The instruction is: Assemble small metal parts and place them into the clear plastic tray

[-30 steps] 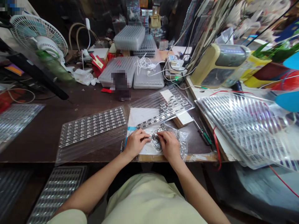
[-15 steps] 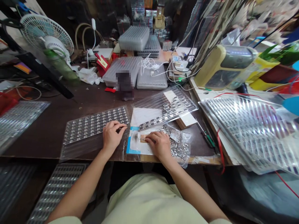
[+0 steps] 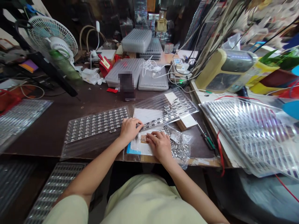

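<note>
My left hand point(image 3: 129, 129) is closed in a pinch at the near end of a clear ribbed tray point(image 3: 167, 109) with rows of small metal parts. What its fingertips hold is too small to make out. My right hand point(image 3: 158, 143) lies curled on a white sheet point(image 3: 143, 116), fingertips by a small tan piece point(image 3: 143, 138). Beside that hand lies a clear bag of shiny metal parts point(image 3: 178, 146). Left of both hands sits another tray point(image 3: 95, 126) filled with rows of parts.
A fan point(image 3: 54, 39) stands at the back left. Stacked grey trays point(image 3: 136, 40) and white cables point(image 3: 151, 66) lie at the back. Large clear trays point(image 3: 252, 133) overlap at the right, with a screwdriver point(image 3: 206, 137) beside them. More trays point(image 3: 20, 115) lie far left.
My left hand went from the parts bag to the left tray, then came back right to the near end of the middle tray. My right hand slid off the bag onto the white sheet.
</note>
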A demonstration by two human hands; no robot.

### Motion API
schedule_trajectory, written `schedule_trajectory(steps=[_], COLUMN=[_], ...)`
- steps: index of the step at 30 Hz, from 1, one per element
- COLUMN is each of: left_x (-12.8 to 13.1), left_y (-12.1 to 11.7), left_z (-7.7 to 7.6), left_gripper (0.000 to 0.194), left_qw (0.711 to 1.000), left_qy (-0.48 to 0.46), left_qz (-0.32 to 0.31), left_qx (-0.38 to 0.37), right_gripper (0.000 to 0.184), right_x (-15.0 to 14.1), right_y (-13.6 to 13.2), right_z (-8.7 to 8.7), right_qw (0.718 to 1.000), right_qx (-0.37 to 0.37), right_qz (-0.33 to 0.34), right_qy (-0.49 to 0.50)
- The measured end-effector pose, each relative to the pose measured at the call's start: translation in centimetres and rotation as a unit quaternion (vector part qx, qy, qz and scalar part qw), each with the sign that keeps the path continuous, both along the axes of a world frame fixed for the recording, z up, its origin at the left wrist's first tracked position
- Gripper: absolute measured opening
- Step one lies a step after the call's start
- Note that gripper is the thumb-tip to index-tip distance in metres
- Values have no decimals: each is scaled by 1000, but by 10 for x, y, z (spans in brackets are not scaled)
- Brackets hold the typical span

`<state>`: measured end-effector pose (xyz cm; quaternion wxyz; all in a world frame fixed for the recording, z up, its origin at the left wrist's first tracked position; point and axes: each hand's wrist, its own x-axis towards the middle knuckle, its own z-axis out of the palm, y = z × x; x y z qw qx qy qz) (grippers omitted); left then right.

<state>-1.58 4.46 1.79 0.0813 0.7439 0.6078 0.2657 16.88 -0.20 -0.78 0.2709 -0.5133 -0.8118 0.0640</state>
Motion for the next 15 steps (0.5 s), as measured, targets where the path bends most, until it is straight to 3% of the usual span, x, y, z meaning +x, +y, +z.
schedule_trajectory(steps=[4,9,11,15], left_x=[-13,-26,-22,-5], left_y=[-6,-29,-38,-51], left_z=[0,-6,-10,-17], left_gripper=[11,31,30,18], left_qw=[992,927,923,965], left_qy=[-117,-346,-347,-241], left_qz=[21,-14,-28,-27], left_qx=[-31,-146,-163,-102], right_gripper=[25,13,11,16], right_x=[25,39,38,36], right_y=[-2,-6,-6,-3], right_z=[2,-3,-4,-6], right_qw=[998,995,995,999], right_qx=[15,10,10,17], right_qz=[-51,-43,-49,-47], right_qy=[-40,-94,-91,-14])
